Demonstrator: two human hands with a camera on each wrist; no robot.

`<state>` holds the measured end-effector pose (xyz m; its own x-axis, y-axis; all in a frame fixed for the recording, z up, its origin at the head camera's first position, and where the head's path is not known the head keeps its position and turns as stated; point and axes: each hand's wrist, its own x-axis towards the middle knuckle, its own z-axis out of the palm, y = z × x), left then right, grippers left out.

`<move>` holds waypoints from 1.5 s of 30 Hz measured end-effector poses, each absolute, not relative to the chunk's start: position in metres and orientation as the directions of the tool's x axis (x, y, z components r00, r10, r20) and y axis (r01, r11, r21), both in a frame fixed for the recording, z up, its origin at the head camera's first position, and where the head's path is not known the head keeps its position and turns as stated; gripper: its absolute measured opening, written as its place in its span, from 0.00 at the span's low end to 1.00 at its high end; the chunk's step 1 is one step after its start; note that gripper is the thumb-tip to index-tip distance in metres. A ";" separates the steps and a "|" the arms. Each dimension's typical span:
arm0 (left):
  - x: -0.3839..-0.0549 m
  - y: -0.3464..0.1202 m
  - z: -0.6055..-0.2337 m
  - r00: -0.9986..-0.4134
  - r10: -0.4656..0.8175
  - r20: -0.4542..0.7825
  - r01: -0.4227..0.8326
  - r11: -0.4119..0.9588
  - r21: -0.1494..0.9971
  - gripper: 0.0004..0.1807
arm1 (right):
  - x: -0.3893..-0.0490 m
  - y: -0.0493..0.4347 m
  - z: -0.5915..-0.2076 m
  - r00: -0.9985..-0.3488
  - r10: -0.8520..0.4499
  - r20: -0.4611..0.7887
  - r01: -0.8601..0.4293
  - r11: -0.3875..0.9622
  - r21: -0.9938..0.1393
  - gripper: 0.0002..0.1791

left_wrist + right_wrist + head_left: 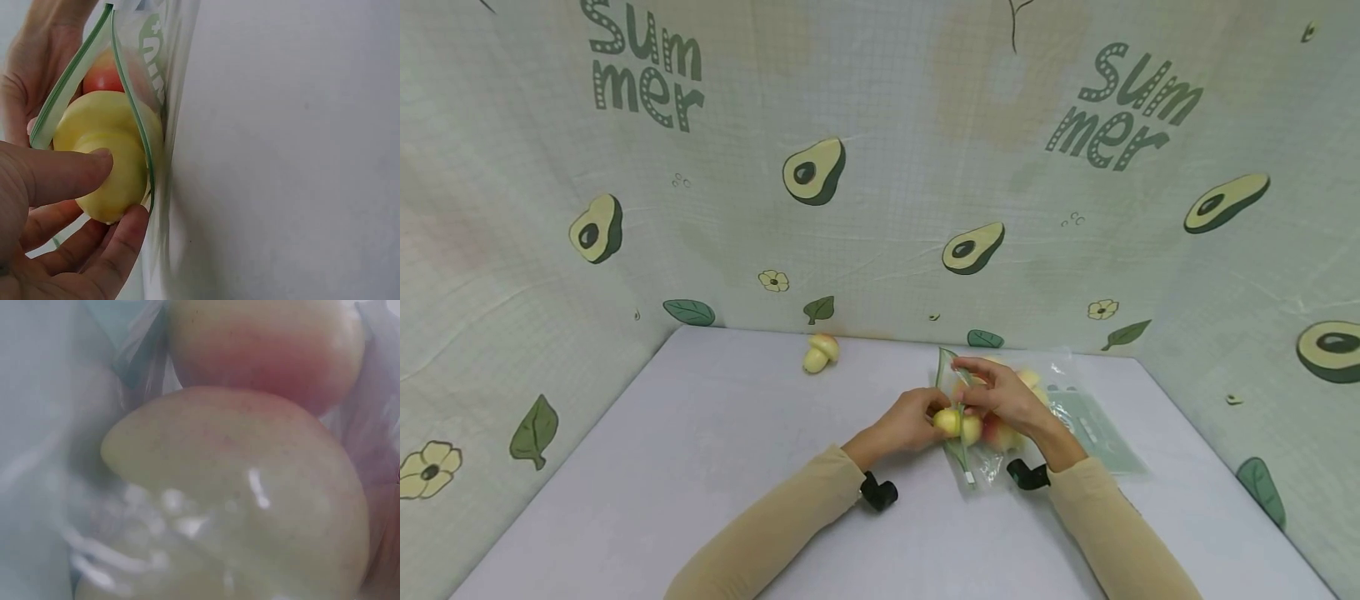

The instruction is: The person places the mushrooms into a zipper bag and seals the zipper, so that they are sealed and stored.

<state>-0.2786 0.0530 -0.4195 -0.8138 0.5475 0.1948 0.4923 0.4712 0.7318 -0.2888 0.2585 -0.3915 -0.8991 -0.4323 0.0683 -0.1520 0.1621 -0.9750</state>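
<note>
A clear zip bag (1093, 429) with green zip edges lies on the table, several yellow and reddish mushroom-shaped pieces inside. At its mouth, my left hand (913, 421) grips a yellow toy mushroom (115, 144), thumb on top and fingers beneath. That mushroom is partly between the green edges, its cap toward the inside. My right hand (1003, 396) pinches the upper edge of the bag's mouth. Close up in the right wrist view, a pale mushroom piece (237, 462) with a pink blush shows through the plastic; the right fingers are hidden there.
Another yellow toy mushroom (820, 353) with a reddish cap lies near the back of the white table (700, 442), left of the bag. A cloth (880, 100) printed with avocados and leaves hangs behind and along both sides.
</note>
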 end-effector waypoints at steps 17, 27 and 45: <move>-0.279 0.063 -0.416 -0.803 0.553 0.222 0.518 0.463 0.719 0.17 | -0.288 0.260 -0.390 -0.905 -0.420 0.064 -0.144 0.162 -0.976 0.33; -0.280 0.068 -0.416 -0.793 0.571 0.210 0.530 0.479 0.699 0.18 | -0.286 0.258 -0.387 -0.907 -0.418 0.060 -0.136 0.155 -0.978 0.34; -0.281 0.063 -0.420 -0.816 0.549 0.182 0.477 0.461 0.748 0.19 | -0.287 0.258 -0.389 -0.906 -0.418 0.065 -0.153 0.179 -0.972 0.33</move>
